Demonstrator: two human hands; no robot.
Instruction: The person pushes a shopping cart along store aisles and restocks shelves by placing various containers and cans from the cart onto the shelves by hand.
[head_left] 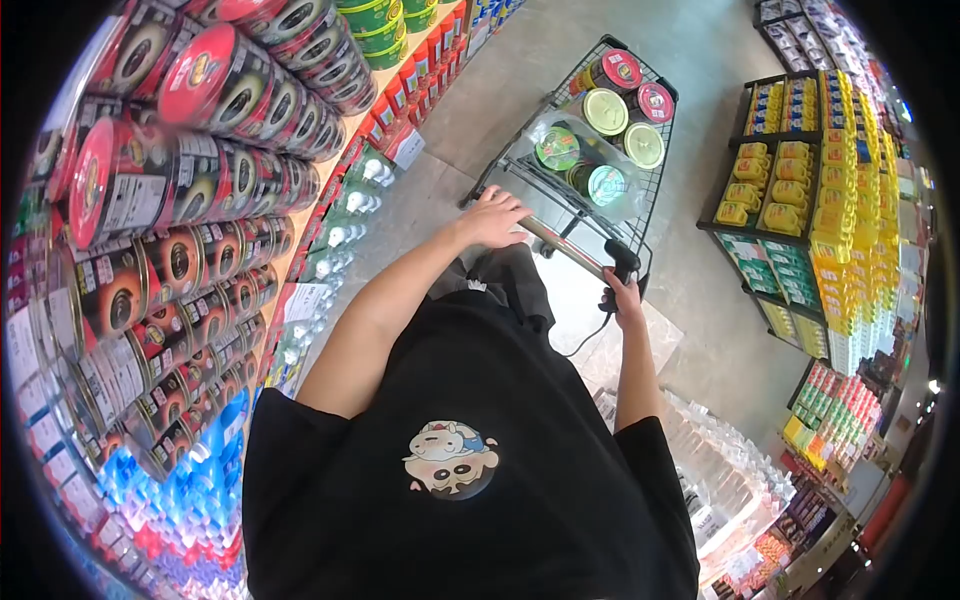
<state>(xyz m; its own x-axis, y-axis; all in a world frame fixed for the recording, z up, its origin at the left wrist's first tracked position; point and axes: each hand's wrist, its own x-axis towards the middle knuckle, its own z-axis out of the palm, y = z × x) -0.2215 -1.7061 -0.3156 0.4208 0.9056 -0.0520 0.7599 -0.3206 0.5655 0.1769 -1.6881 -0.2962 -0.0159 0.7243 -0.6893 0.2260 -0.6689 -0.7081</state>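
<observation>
My left hand (494,217) is closed over the left end of the shopping cart's handle (553,238). At the handle's right end, my right hand (624,298) grips a black handheld barcode scanner (624,262), and its cable hangs down beside my body. The fingers partly hide the scanner's grip. In front of me, the wire shopping cart (655,205) holds several large cans, among them a red-lidded can (621,69), a gold-lidded can (606,111) and a green-lidded can (557,148). Clear plastic lies around the nearer cans.
On my left stands a shelf of stacked dark cans with red lids (197,75). Green tubs (378,30) sit farther along. To the right is a black rack (768,240) of yellow bottles. Plastic-wrapped packs (725,465) stand close behind my right arm.
</observation>
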